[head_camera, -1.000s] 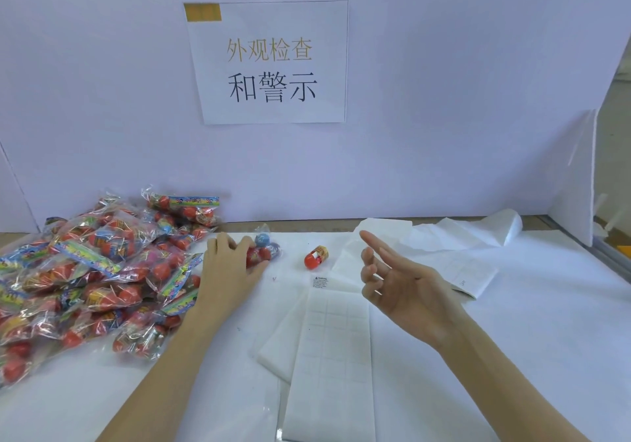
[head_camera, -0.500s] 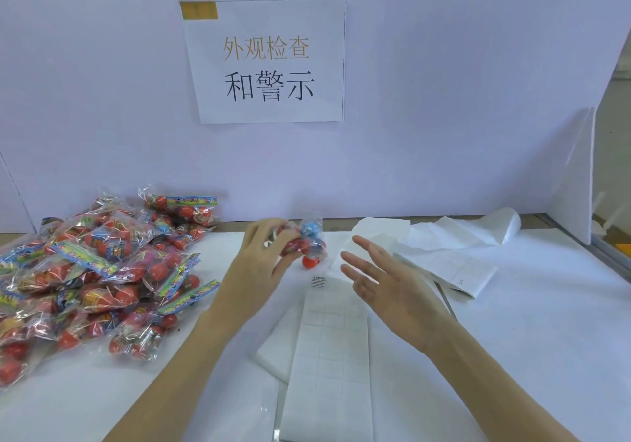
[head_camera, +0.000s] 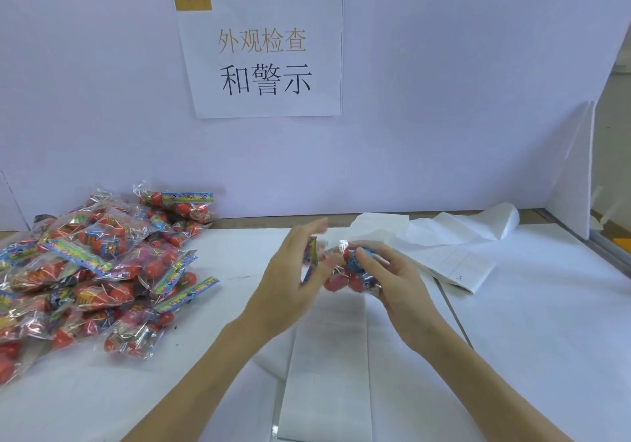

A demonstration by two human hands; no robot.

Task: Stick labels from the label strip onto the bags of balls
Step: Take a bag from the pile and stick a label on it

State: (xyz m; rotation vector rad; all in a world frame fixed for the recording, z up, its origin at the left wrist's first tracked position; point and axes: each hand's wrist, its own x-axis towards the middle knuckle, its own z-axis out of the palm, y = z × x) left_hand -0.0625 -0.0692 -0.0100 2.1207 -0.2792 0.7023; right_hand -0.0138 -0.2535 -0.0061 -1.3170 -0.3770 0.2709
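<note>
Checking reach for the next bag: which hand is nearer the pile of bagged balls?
Left. The left hand is just right of the pile; the right hand is farther right.

A pale lilac wall [head_camera: 426,100] fills the upper half of the view, evenly lit. A white paper sign [head_camera: 263,52] hangs on it, bearing two lines of Chinese characters, the upper line tan, the lower black, with a tan tape patch [head_camera: 192,1] at the sign's top left corner. Below the sign lies a white surface [head_camera: 546,339], a thin brown strip [head_camera: 444,215] showing where it meets the wall. Right of the sign, a white panel [head_camera: 573,175] stands upright on the surface's far right edge.
</note>
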